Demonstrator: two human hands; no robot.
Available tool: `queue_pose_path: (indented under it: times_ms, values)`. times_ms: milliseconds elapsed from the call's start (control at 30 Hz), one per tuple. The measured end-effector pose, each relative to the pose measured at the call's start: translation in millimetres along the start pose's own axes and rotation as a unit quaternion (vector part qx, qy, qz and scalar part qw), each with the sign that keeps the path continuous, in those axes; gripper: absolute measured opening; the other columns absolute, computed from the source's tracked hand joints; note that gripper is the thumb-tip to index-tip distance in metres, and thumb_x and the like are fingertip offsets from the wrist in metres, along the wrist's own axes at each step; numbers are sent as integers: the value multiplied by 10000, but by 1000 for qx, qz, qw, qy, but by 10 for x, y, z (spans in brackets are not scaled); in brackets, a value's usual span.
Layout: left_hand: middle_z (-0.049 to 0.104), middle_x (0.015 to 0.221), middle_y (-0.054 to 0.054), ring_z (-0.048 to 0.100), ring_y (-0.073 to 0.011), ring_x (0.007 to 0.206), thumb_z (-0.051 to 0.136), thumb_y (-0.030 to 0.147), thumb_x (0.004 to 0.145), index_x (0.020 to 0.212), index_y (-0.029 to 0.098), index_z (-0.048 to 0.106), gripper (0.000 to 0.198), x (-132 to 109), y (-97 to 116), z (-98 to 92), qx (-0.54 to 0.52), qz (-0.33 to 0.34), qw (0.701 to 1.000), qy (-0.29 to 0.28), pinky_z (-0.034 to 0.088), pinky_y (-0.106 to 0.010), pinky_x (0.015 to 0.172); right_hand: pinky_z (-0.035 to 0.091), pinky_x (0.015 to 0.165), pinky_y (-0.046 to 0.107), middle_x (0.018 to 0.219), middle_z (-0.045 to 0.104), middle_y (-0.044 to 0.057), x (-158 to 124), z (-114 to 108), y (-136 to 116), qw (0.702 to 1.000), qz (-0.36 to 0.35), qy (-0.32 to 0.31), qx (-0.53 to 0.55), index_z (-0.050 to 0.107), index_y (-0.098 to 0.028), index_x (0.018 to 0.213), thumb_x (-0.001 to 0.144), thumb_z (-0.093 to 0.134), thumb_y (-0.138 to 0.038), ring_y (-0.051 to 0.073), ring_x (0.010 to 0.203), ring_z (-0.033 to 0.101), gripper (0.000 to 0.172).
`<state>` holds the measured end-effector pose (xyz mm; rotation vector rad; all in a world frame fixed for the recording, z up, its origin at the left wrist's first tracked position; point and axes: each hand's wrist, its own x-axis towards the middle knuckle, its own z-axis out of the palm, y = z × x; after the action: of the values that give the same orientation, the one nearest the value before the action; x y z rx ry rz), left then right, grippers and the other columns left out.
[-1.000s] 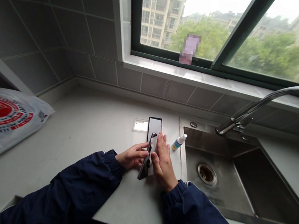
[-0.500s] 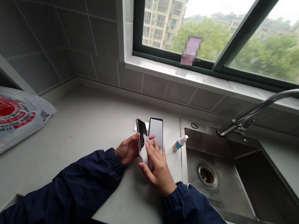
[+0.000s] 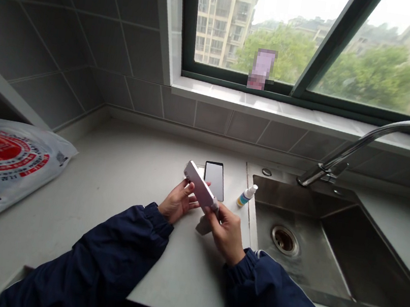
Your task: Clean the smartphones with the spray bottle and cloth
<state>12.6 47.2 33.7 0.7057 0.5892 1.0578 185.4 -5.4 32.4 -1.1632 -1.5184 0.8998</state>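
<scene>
A smartphone (image 3: 200,186) with a pale pinkish back is tilted above the counter, its back facing up and camera lenses at the far left end. My right hand (image 3: 227,231) is closed on its near end, pinching it together with a thin grey cloth (image 3: 205,225) that hangs below the fingers. My left hand (image 3: 176,203) cradles the phone from the left, thumb at the edge and a fingertip showing past the far side. Behind the phone lies a second flat device (image 3: 215,178) with a light screen and dark frame. A small clear item (image 3: 188,169) is partly hidden behind the held phone.
A small spray bottle (image 3: 247,195) with a white cap stands by the rim of the steel sink (image 3: 302,240). The chrome faucet (image 3: 344,148) arches over the right side. A printed plastic bag (image 3: 3,164) rests on the counter (image 3: 117,171) at the left, and a window is ahead.
The phone has been turned from its dark screen side to its pale back. My right hand moved from lying flat over the cloth to gripping the near end.
</scene>
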Motion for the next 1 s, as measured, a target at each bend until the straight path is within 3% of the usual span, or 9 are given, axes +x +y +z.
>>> queue_pose_path:
  times_ms: [100,200,267,400,667,833,1000]
  values:
    - [639,1281,-159,688,-262,1005,640,518,877,1370,209,499,599,15,23,-7,-20,2,1000,3,533,-384,856,519,665,281,826,739,42,35,24,-6,982,96,8,161,748,-185,980,873,705,-432,187,724,659,273]
    - [671,1180,-159,687,-273,945,484,628,917,1369,185,503,633,23,28,-18,-41,-14,999,20,538,-411,828,524,646,271,845,746,57,70,70,25,930,188,9,317,729,-160,1017,785,785,-455,187,734,664,379]
    - [670,1167,-157,684,-285,929,379,676,928,1390,193,485,676,19,20,-16,-45,-22,999,20,539,-435,812,512,579,263,776,738,56,84,95,37,904,228,3,360,719,-141,1000,761,799,-464,176,652,652,410]
    - [672,1165,-142,676,-283,921,297,642,961,1406,219,471,638,3,-1,11,-53,-35,998,18,542,-434,767,523,576,266,812,748,62,93,107,13,886,252,-11,390,717,-130,983,761,797,-452,162,619,656,398]
    - [558,1409,-194,686,-272,903,374,579,970,1411,159,510,624,-7,-14,57,-62,-50,996,-38,497,-298,533,569,740,324,975,773,102,60,99,-69,847,300,-49,436,727,-133,1047,781,795,-423,221,831,728,399]
    - [612,1340,-202,665,-332,1062,421,580,959,1402,131,524,639,-4,-45,40,-68,-51,996,-15,559,-361,695,563,746,301,1018,771,99,37,118,-44,837,317,-64,441,735,-139,1037,796,793,-398,213,835,739,359]
    - [652,1270,-210,671,-350,1056,438,618,936,1380,118,539,676,1,-43,51,-85,-62,994,16,561,-445,810,553,700,270,937,770,89,21,133,-28,845,300,-105,429,732,-128,1040,833,752,-458,187,768,723,390]
